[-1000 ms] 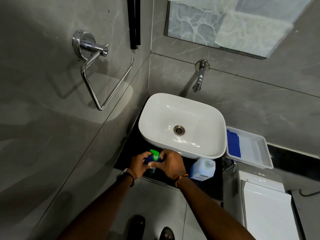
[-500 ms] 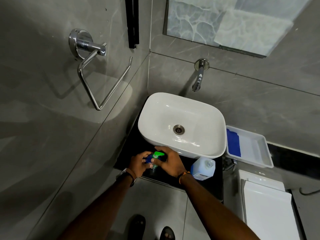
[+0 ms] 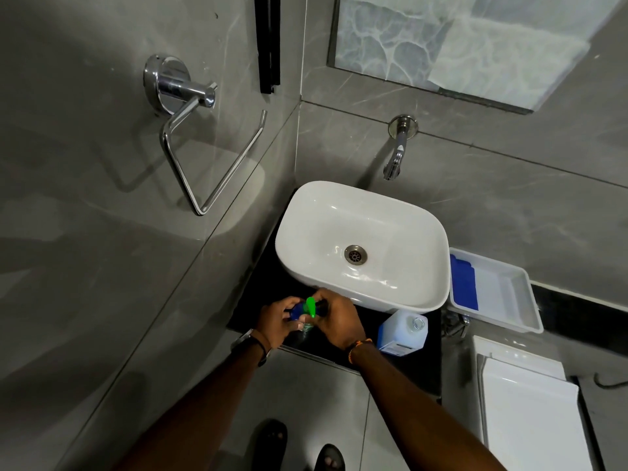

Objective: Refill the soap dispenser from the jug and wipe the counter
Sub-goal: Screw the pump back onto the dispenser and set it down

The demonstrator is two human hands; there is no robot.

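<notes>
Both hands' fingers tight on soap dispenser (image 3: 307, 312): L hand (image 3: 277, 321) w/ bottle, R hand (image 3: 336, 321) w/ pump.

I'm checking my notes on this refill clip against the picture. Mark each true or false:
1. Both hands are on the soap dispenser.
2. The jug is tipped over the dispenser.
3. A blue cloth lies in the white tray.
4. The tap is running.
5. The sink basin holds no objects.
1. True: the left hand and right hand grip the soap dispenser.
2. False: the jug stands upright on the counter, right of the hands.
3. True: the blue cloth lies at the left end of the white tray.
4. False: no water leaves the tap.
5. True: the sink basin shows only its drain.
</notes>
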